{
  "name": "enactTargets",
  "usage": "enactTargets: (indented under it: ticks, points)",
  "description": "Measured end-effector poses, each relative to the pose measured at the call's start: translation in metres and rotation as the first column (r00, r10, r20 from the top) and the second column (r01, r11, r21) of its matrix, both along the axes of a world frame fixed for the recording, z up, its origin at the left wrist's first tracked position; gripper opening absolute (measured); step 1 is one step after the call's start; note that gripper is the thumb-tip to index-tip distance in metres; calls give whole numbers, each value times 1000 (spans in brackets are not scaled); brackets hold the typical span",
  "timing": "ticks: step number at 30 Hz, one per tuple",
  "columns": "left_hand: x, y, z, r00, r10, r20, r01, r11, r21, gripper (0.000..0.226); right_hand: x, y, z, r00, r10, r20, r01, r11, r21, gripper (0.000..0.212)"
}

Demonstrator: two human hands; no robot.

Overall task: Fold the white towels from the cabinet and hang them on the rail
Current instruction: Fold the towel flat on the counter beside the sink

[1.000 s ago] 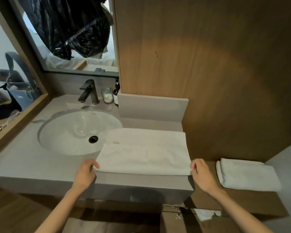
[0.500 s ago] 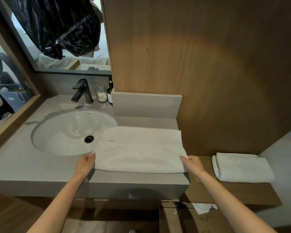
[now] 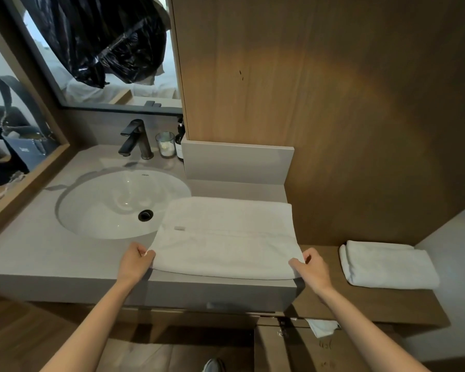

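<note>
towel (image 3: 226, 237) lies flat on the grey worktop (image 3: 38, 256), white and folded into a wide band. its long axis runs left to right, in line with the worktop's front lip. a seam runs the same way along its middle, with a small label near the left end. the near long edge sits just behind the front lip. the far long edge stops short of the raised grey block (image 3: 236, 162) at the back, leaving a narrow bare strip. the left end overlaps the rim of the sink basin (image 3: 97, 210), and the right end reaches the worktop's right edge.

left hand (image 3: 134, 263) pinches the near left corner, fingers curled on the cloth. right hand (image 3: 310, 267) pinches the near right corner, thumb on top and fingers under the edge. both forearms reach in from below the front lip.

open worktop stretches left of the left hand, in front of the basin. to the right the surface steps down to a lower wooden shelf (image 3: 328, 304), where a second folded towel (image 3: 387, 264) lies well apart from the first, its rounded fold facing left. a wood panel wall (image 3: 333, 103) closes in the back and right. behind the basin stand a dark faucet (image 3: 134, 138), a glass (image 3: 165, 145) and a dark bottle (image 3: 180, 143). below the shelf, a scrap of white cloth (image 3: 321, 326) pokes out at a cabinet door.
</note>
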State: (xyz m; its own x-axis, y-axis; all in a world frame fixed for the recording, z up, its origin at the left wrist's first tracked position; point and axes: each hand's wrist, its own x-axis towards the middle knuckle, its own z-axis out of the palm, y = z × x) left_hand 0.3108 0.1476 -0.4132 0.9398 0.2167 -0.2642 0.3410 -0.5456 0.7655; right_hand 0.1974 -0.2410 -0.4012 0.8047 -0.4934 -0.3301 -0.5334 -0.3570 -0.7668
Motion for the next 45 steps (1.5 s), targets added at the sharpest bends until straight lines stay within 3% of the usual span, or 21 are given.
enactTargets:
  ticks: [3,5,7,9,12,14,17,23,27,33,37,41,45]
  points:
    - [-1,-1,3,995,-96,32,89,980,178,34,3,4,3,999,19,44,-16,997,-70,54]
    - [0,-8,8,975,-195,110,142,918,369,49,7,12,8,989,133,62,-114,962,-248,71]
    - [1,-28,13,930,-316,186,200,862,466,56,14,26,12,948,305,89,-243,876,-416,65]
    - [1,-55,12,857,-465,221,298,799,522,56,24,49,13,878,467,103,-369,799,-474,57]
    - [1,-95,-4,747,-653,127,455,641,618,54,45,92,4,784,619,-33,-549,668,-502,57]
    - [-1,-112,-18,721,-692,23,520,564,641,52,57,116,-15,760,619,-199,-619,595,-512,60]
    - [-7,-110,-36,665,-747,11,561,510,652,52,57,125,-42,745,608,-273,-638,532,-557,65]
    - [-4,-69,-47,711,-702,-34,504,476,720,57,44,85,-52,735,640,-224,-612,483,-627,61]
    - [-2,-52,-51,728,-686,3,496,529,688,58,37,57,-54,745,602,-287,-618,459,-638,71]
    - [-2,-40,-51,693,-721,-22,522,481,704,63,25,35,-48,696,616,-370,-683,406,-608,83]
    - [-8,-35,-47,642,-764,-66,566,415,713,84,16,31,-45,629,678,-381,-727,339,-597,100]
    - [-18,-30,-43,569,-813,-125,625,329,707,103,4,24,-42,599,683,-418,-747,287,-600,90]
    - [-33,-26,-40,583,-801,-135,655,365,662,86,-7,18,-32,580,711,-399,-764,302,-571,83]
